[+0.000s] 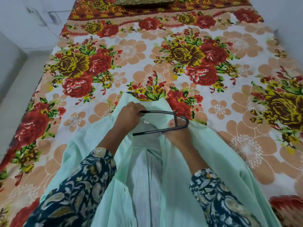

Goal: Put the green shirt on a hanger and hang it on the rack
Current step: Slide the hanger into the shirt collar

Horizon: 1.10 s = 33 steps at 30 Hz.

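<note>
Your patterned sleeves (78, 185) frame the shirt (147, 185), which hangs open from your hands, held up over the bed (213, 95). Your left hand (128, 115) is curled round the top bar of the hanger (158, 111) at the collar. Your right hand (177, 134) grips bunched shirt fabric at the hanger's bent end. One dark hanger tip pokes out past the far shoulder. A pillow (144, 0) lies at the bed's far end.

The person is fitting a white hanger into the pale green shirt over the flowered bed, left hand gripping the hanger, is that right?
Not quite: the hanger is dark, nearly black, not white, as the head view shows. The rest holds: the left hand grips it at the pale green shirt, over the flowered bed.
</note>
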Available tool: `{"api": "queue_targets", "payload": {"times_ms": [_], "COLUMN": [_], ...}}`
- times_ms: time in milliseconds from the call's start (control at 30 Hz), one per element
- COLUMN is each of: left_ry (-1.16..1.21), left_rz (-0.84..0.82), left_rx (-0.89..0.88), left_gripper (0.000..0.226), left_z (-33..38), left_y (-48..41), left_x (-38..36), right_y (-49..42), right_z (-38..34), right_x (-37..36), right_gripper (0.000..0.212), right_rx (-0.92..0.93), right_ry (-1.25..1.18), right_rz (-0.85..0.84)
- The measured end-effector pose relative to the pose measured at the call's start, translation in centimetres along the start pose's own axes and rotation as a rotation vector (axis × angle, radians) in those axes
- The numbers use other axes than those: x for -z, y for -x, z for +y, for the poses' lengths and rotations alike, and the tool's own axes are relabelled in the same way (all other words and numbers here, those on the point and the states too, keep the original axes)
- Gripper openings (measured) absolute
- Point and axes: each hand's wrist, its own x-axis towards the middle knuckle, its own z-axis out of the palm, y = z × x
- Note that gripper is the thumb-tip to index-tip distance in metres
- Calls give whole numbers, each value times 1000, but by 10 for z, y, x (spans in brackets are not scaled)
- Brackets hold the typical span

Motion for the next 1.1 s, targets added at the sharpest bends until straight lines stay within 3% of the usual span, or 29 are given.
{"api": "queue_targets", "payload": {"times_ms": [67,200,300,367,467,567,733,900,1000,1033,1100], "left_ry": [-5,-43,-144,-267,-370,-340,-341,-218,-137,-114,-75], "left_rz": [6,16,-15,-55,-75,-62,-121,-67,48,110,214], "left_rx": [-10,-68,-210,-268,-261,-216,-125,-43,-40,-16,118], "left_gripper": [21,19,14,9,19,10,22,30,30,31,37], "left_z": [1,-1,-4,-2,4,18,38,20,6,-1,-17], "left_y": [2,2,2,1,-6,-18,-40,-39,-19,-11,6], "left_x": [2,4,-2,-10,-26,-38,-52,-62,-61,-59,-53], "right_y": [3,-14,-27,-28,-27,-26,-24,-17,-19,-22,-30], "right_z": [4,-2,6,5,2,-3,-7,-3,4,10,23], "right_x": [-20,12,53,73,85,83,58,37,39,41,50], "right_gripper": [30,7,32,28,36,36,36,38,35,27,24], "right_rx": [19,-172,-259,-207,-136,-74,-35,-26,-120,-122,-154], "right_ry": [141,-118,-346,-381,-278,-217,-124,-82,-313,-251,146], "right_rz": [11,244,315,295,196,113,44,-83,74,185,258]}}
